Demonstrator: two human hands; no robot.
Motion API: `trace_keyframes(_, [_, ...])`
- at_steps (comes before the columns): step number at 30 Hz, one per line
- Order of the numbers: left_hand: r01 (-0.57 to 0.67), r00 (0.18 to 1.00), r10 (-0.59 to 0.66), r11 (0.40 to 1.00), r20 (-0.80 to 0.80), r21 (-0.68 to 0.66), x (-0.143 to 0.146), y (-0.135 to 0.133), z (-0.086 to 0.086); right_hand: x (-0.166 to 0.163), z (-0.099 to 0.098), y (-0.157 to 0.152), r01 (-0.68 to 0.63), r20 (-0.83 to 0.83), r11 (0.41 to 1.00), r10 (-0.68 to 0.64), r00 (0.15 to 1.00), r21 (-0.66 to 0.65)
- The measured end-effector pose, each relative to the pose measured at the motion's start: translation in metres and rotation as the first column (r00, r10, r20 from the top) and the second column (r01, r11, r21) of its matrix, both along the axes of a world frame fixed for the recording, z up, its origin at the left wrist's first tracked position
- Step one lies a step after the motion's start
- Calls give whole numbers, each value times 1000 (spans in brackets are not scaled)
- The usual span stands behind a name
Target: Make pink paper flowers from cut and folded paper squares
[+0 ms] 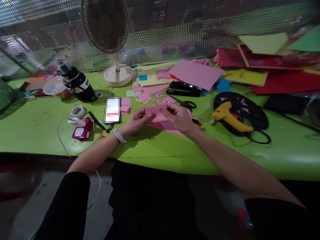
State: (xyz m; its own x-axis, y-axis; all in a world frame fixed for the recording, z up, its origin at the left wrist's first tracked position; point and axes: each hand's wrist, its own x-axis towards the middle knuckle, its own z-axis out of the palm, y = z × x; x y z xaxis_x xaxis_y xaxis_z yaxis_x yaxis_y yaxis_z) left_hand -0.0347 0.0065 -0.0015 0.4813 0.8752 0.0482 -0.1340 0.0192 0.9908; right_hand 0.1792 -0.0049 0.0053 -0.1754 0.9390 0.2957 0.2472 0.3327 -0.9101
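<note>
Between my two hands is a piece of pink paper [158,116], held above the green table [140,146]. My left hand [137,120] pinches its left end, thumb on top. On the right end, the thumb and fingers of my right hand [178,116] are closed over the paper. A larger pink sheet [166,126] lies just beneath my hands. Small pink scraps [145,97] are scattered beyond them. Dark-handled scissors [188,104] and a black stapler [185,89] lie past my right hand.
A yellow glue gun [231,117] rests on a black tray [257,115] at right. Leftward are a phone [112,110], a pink power adapter [83,129] with a cable, a tape roll [77,112] and a dark bottle [78,83]. A fan [118,76] and coloured sheets [197,72] line the back.
</note>
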Motion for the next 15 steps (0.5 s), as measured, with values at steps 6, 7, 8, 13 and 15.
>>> trace_keyframes(6, [12,999,-11,1000,-36,25,0,-1,1,1,4,-1,21,-74,1000,-21,997,-11])
trace_keyframes(7, [16,999,-15,999,-43,32,-1,-1,1,1,4,0,29,-66,1000,-29,997,0])
trace_keyframes(8, [20,999,-18,999,-51,36,-1,-1,1,1,4,0,35,-56,999,-35,998,7])
trace_keyframes(13, [16,998,-13,999,-60,37,0,0,-2,0,3,0,47,-40,999,-46,998,20])
trace_keyframes(15, [19,998,-17,999,-58,37,0,0,-3,0,3,0,53,-42,998,-52,998,31])
